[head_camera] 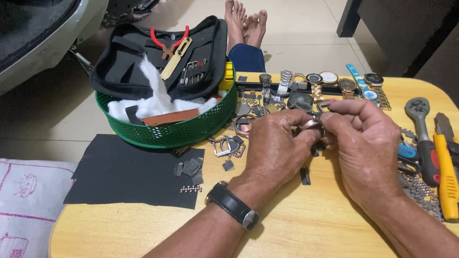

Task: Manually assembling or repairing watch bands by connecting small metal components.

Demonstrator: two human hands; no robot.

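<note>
Fingertips (pixel 315 120) of both hands pinch a small metal watch part (pixel 311 124), probably light, stiff, slippery; basket (pixel 186 134) at ten o'clock.

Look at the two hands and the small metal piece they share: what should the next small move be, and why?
Probably steady the metal piece with the left hand while the right hand works it. Both hands pinch it just above the table, fingers closed on it, and no tool is in either hand. The pliers lie in the case in the green basket.
</note>
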